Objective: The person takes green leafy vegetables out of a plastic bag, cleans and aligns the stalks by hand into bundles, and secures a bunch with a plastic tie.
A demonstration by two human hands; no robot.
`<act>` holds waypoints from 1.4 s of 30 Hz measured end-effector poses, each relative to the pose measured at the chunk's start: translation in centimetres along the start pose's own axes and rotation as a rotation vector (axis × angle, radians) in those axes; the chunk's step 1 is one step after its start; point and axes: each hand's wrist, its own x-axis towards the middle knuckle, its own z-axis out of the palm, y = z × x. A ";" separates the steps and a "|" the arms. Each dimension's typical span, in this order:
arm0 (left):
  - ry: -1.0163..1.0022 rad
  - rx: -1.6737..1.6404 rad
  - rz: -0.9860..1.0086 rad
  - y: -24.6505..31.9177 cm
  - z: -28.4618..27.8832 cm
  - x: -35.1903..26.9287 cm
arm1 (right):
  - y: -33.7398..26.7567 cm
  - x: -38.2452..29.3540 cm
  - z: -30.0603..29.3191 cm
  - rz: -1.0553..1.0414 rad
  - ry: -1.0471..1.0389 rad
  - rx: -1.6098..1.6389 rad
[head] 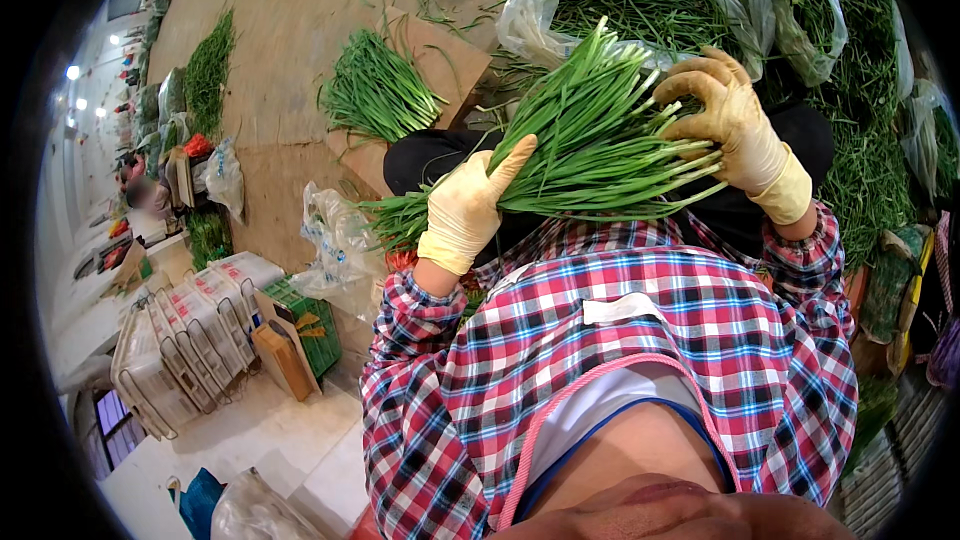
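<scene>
A large bunch of green garlic chives [577, 135] lies across my lap, its pale stem ends pointing to the upper right. My left hand [469, 202], in a cream rubber glove, grips the leafy part with the thumb on top. My right hand [716, 120], in a matching glove with stained fingers, is curled at the pale stem ends; its fingertips touch or nearly touch them, and whether it grips any stems is unclear. A second bunch of chives [386, 86] rests on a piece of cardboard [442, 52] beyond my knee.
Clear plastic bags of greens [645, 0] stand ahead, with loose greens [870, 157] heaped at the right. A crumpled plastic bag [337, 240] lies by my left elbow. White foam boxes [195, 330] and a green crate [307, 322] stand at the left. A person sits far off at the left.
</scene>
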 end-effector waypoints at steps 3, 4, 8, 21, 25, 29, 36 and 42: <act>-0.043 0.056 -0.018 -0.2 0.0 -0.1 | 0.8 -0.1 -1.2 0.040 0.060 0.000; -0.049 0.059 -0.027 -0.3 0.1 -0.2 | 1.6 -0.5 -1.3 0.073 0.077 -0.030; 0.009 0.115 -0.018 -1.1 -0.6 -0.6 | 6.9 -4.3 -3.1 0.280 0.184 -0.272; 0.056 0.233 0.143 -1.9 -0.8 1.2 | -4.2 4.7 5.2 -0.045 -0.280 -0.029; 0.088 0.188 0.088 -3.5 -0.9 -0.8 | 5.1 -1.2 1.1 0.400 -0.010 -0.263; 0.030 0.255 0.001 -3.9 -1.3 -1.8 | 7.4 -4.2 0.6 0.524 0.049 -0.238; 0.103 0.189 0.091 -3.3 -1.8 -0.2 | 0.4 2.7 6.8 -0.051 -0.039 0.035; 0.171 0.235 0.119 -3.9 -2.5 -0.8 | 1.0 2.9 4.4 0.098 -0.011 -0.130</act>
